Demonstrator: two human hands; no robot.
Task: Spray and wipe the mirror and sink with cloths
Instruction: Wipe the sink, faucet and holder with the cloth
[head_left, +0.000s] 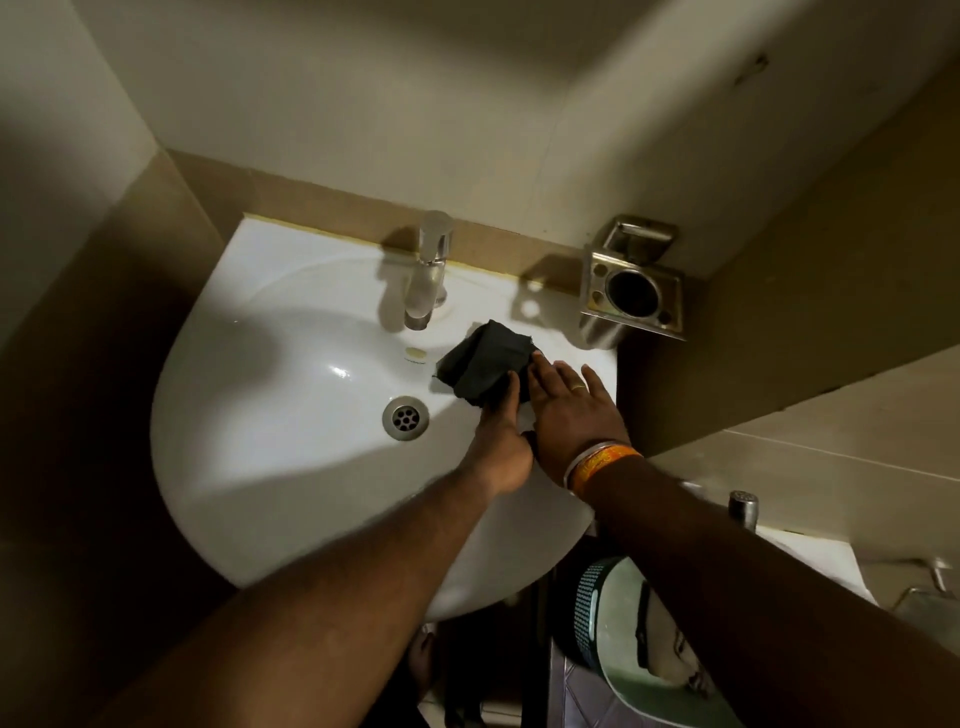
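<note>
Left hand: the left hand (501, 441) reaches in from the lower left, fingers (506, 402) extended and laid on the near edge of the crumpled black cloth (480, 366); it presses the cloth rather than closing around it.
Right hand: the right hand (569, 410) lies flat, palm down and fingers spread, just beside the left hand; its fingertips touch the cloth's right edge. It holds nothing in a closed grip.
Right-hand fittings: a gold ring (577, 386) on one finger; an orange-and-white patterned wristband (597, 463) at the wrist.
Cloth position: bunched on the right-hand rim of the white ceramic sink (270, 415), where the rim slopes into the bowl, just right of the spout.
Sink: rounded front, wall-mounted in a corner; a round metal drain (405, 417) sits at the bowl bottom, left of the cloth and apart from it.
Faucet: a chrome single-lever faucet (428, 270) stands upright at the centre of the back rim.
Wall holder: a brushed-metal square holder with one large round opening (631, 296) is fixed to the wall at the sink's right rear corner.
Below right: a pale green rounded object with a dark patterned band (597, 618), partly hidden by the right forearm; identity cannot be told.
</note>
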